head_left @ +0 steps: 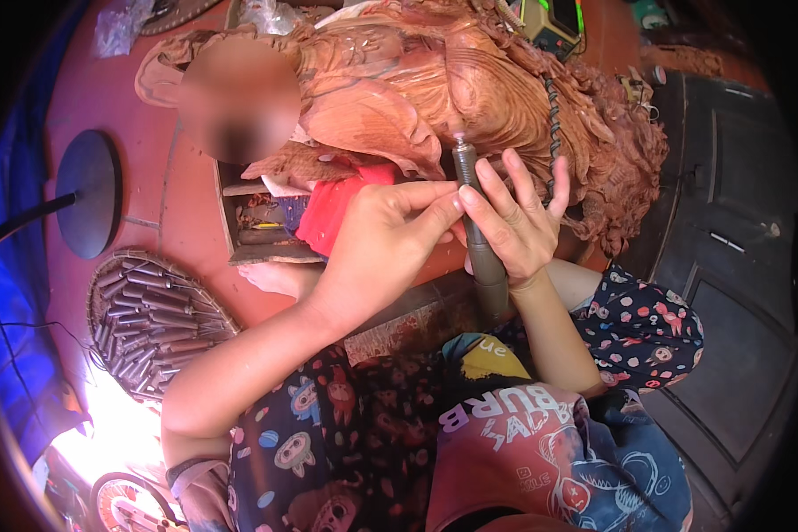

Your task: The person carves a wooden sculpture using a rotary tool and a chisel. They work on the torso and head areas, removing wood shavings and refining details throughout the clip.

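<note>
In front of me, both hands are at a dark rotary carving handpiece (486,266), which stands nearly upright with a small pink bit (459,137) at its top. My left hand (386,226) is closed, thumb and index finger pinching at the handpiece's upper part. My right hand (516,226) has its thumb and palm against the body, its other fingers stretched up and apart. Whether something small sits between the meeting fingertips is hidden. Just beyond the bit lies a large reddish-brown wood carving (399,124) with flowing folds.
A woven basket (102,266) of carving tools with dark handles stands at my left, below a round black lamp base (89,195). An open wooden box (275,253) and red cloth (337,213) sit under the carving. A twisted cord (553,115) hangs near a control box (550,27).
</note>
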Demonstrator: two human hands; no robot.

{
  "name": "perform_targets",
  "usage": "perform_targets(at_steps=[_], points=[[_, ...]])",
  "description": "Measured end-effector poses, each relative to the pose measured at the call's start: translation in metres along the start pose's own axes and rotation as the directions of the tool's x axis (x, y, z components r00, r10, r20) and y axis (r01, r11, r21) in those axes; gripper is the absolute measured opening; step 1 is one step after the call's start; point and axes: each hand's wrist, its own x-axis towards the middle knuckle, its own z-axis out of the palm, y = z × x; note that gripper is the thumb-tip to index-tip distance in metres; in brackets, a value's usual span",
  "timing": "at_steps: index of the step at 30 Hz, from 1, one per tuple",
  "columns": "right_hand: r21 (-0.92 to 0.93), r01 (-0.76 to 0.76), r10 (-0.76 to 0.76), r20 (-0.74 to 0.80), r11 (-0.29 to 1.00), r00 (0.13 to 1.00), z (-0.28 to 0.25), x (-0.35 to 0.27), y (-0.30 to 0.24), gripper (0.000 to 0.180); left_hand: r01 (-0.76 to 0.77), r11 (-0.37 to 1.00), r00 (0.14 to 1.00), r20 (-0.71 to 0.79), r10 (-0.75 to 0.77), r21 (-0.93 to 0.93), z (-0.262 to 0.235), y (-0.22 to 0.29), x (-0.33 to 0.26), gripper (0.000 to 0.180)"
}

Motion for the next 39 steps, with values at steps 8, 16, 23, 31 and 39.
perform_targets(at_steps=[8,16,23,31,39], points=[[-0.015,0.006,-0.005,0.058,1.000,0.998,-0.005,0.009,-0.001,0.026,0.010,1.000,1.000,-0.008,-0.010,0.018,-0.005,-0.003,-0.002,0.030],[0.090,-0.033,0.029,0.050,0.995,0.998,-0.007,0.009,0.003,0.028,-0.006,1.000,1.000,0.010,0.006,-0.030,-0.001,0.002,0.004,0.031],[0.110,0.008,-0.022,0.133,0.994,0.991,-0.017,0.019,0.001,0.029,0.015,0.994,1.000,0.003,-0.014,-0.108,-0.002,0.002,-0.003,0.030],[0.200,-0.025,0.003,0.110,0.979,0.994,-0.018,0.023,0.001,0.033,0.055,0.972,0.998,0.019,-0.052,-0.228,0.001,0.006,-0.003,0.029],[0.170,-0.054,0.034,0.120,0.984,0.992,-0.017,0.019,0.001,0.032,0.065,0.982,0.998,0.039,-0.059,-0.177,-0.001,0.006,0.000,0.029]])
